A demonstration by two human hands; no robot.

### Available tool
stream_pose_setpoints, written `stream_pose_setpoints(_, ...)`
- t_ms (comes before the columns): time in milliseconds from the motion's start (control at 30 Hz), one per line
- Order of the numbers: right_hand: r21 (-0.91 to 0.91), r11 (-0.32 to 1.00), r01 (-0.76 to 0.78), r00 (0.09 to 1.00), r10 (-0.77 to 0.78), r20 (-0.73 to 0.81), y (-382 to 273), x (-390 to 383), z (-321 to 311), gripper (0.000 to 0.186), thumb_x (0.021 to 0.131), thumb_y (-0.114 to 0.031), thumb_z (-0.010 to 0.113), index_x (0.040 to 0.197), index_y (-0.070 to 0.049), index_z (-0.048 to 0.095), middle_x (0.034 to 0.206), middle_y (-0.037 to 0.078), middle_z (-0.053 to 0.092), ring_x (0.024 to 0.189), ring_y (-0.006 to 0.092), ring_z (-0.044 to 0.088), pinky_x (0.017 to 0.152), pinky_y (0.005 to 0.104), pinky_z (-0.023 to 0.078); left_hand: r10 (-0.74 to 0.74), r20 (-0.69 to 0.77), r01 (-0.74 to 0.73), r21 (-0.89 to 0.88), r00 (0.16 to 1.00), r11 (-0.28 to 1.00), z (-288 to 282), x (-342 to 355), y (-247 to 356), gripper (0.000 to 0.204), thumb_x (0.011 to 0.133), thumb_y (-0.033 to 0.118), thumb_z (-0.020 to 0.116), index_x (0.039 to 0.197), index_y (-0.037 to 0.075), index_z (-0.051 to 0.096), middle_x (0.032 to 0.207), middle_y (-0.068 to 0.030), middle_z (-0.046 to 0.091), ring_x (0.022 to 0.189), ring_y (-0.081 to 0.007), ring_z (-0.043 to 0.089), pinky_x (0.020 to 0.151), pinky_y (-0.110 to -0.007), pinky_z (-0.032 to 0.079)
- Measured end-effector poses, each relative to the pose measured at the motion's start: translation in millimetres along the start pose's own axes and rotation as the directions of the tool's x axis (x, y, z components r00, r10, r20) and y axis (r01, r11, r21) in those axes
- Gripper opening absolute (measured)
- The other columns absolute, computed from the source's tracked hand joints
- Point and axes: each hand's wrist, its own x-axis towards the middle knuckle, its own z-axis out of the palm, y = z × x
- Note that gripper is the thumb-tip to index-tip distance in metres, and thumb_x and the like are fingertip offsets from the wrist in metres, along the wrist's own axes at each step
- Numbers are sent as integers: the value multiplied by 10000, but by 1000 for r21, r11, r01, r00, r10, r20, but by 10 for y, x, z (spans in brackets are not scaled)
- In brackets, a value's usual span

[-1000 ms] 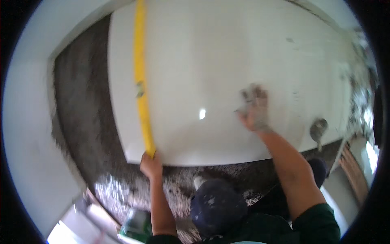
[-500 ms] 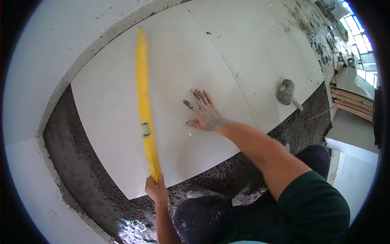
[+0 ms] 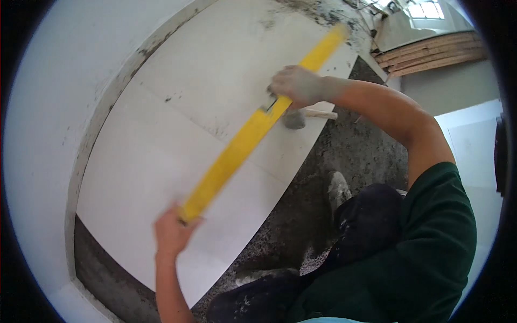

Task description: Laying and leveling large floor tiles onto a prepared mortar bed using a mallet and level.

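Two grips: left hand (image 3: 175,229), right hand (image 3: 302,86), closed on yellow spirit level (image 3: 230,160).
Rubber mallet (image 3: 294,119): careless low swing could knock it.

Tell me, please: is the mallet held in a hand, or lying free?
Lying free: the mallet rests on the white tile; the left hand and right hand hold the yellow level.

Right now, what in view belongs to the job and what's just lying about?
In the job:
Long yellow spirit level, in left hand and right hand
Large white floor tiles
Probably pale-handled grey mallet

Lying about, apparently:
Flat brown layered stack
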Motion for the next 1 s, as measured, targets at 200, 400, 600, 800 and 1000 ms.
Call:
stream_pose_setpoints(200,-67,733,-677,725,680,109,625,-1107,-51,655,792,-534,711,1196,-51,529,1015,174,664,958,390,647,810,485,502,-15,-241,77,251,971,965,196,798,-423,1214,625,369,889,1548,102,149,1592,-204,136,1434,-452,203,1107,-550,335)
stream_pose_setpoints(400,10,403,-915,397,896,198,1158,-1338,774,711,839,-587,648,1275,-44,507,1100,217,667,1047,388,640,874,474,496,-408,131,337,372,903,865,792,1512,50,1393,570,584,863,1569,154,-7,1617,-208,-74,1408,-603,45,1030,-752,260)
stream_pose_setpoints(600,68,417,-906,420,907,25,1659,-1544,1396,676,876,-538,637,1285,-15,510,1203,212,599,1117,384,588,907,460,475,-430,133,354,383,893,853,791,1607,108,1411,550,673,826,1573,165,-3,1616,-206,-95,1399,-623,16,1015,-768,259)
stream_pose_setpoints(800,35,574,-818,556,804,-212,1628,-1385,1625,544,909,-320,640,1284,56,522,1239,244,534,1168,425,503,977,488,424,-440,94,391,322,893,862,695,1611,6,1296,618,704,768,1577,219,43,1636,-132,-71,1432,-567,-7,1045,-767,200)
stream_pose_setpoints(1000,164,877,-451,892,438,111,-1,-1465,1426,368,879,-124,611,1205,33,547,1233,256,522,1186,448,468,994,489,388,-508,-158,532,261,847,806,510,1040,-1506,954,853,695,535,1575,244,104,1645,-91,6,1490,-421,11,1112,-718,109)
